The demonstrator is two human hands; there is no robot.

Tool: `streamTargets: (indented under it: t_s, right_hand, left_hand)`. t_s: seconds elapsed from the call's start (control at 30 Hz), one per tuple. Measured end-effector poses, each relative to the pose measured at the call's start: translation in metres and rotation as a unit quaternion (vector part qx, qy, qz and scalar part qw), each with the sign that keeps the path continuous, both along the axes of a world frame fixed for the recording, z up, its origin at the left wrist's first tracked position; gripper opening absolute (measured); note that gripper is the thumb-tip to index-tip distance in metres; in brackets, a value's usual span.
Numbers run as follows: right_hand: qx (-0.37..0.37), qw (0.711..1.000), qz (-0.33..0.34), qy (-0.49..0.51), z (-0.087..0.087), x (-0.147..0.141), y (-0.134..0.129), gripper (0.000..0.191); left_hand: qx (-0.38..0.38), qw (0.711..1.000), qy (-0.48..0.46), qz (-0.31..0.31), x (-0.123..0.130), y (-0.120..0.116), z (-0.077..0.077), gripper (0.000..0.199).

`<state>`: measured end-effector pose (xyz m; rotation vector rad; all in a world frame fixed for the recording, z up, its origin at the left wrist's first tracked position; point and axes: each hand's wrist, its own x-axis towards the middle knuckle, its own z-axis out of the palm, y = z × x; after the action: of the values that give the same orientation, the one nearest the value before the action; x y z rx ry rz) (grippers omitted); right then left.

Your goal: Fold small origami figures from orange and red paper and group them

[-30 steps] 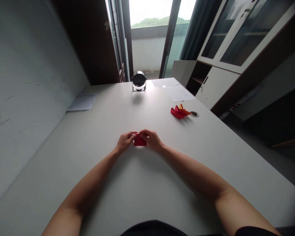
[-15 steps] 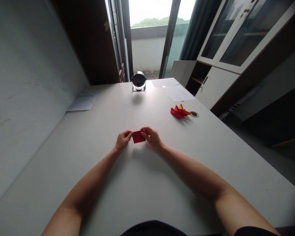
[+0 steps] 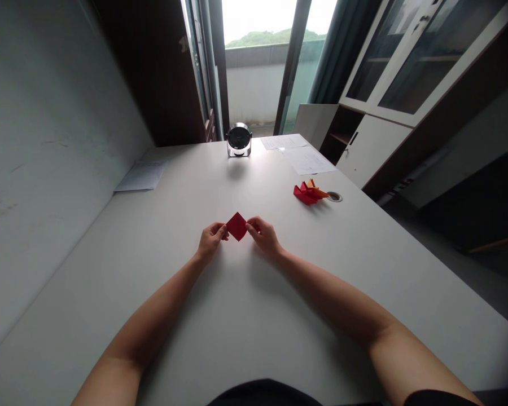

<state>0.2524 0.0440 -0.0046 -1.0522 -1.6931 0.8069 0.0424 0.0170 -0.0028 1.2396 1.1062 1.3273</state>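
A small red paper [image 3: 237, 226] is held up above the white table [image 3: 173, 214], turned so that it looks like a diamond with one corner up and one down. My left hand [image 3: 212, 238] pinches its left corner between thumb and fingers. At the right corner, my right hand [image 3: 262, 234] grips it the same way. Beyond my right hand, folded red paper pieces [image 3: 307, 194] and an orange one [image 3: 319, 192] lie together on the table.
A round metal-framed device [image 3: 239, 138] stands at the table's far edge. Printed sheets [image 3: 307, 160] lie at the back right, and more papers [image 3: 141, 175] by the left wall. A round cable hole [image 3: 334, 197] is near the right edge.
The red paper has turned from a rectangle lying sideways to a diamond. My right hand has shifted slightly and now holds its right corner.
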Motion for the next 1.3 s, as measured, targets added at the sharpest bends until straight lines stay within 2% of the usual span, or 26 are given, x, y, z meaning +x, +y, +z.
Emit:
streamTargets:
  t_s: [0.2,0.43,0.53,0.7,0.97,1.1,1.3]
  right_hand:
    - [-0.055,0.996,0.063,0.027,0.000,0.000,0.000,0.029]
    - [-0.037,0.993,0.116,-0.005,0.002,0.000,-0.003,0.029]
    - [-0.018,0.994,0.107,-0.014,0.002,-0.001,-0.004,0.025]
    - [-0.010,0.995,0.092,-0.028,0.001,-0.002,-0.006,0.026]
    - [-0.015,0.995,0.092,-0.020,-0.001,-0.002,-0.005,0.029]
    - [-0.021,0.995,0.098,-0.026,0.001,-0.001,-0.006,0.027]
    - [-0.020,0.996,0.070,-0.046,0.006,-0.001,-0.008,0.041]
  left_hand:
    - [0.008,1.000,0.013,-0.019,0.001,-0.001,-0.001,0.035]
    - [0.026,0.996,0.073,-0.052,0.003,-0.005,-0.002,0.033]
    - [0.037,0.991,0.120,-0.039,0.004,-0.006,-0.002,0.031]
    - [0.051,0.984,0.168,0.021,0.004,-0.008,0.001,0.028]
    - [0.045,0.983,0.172,-0.034,0.004,-0.008,0.002,0.033]
    - [0.050,0.978,0.197,-0.048,0.005,-0.010,0.004,0.030]
    - [0.052,0.968,0.235,-0.069,0.007,-0.013,0.006,0.024]
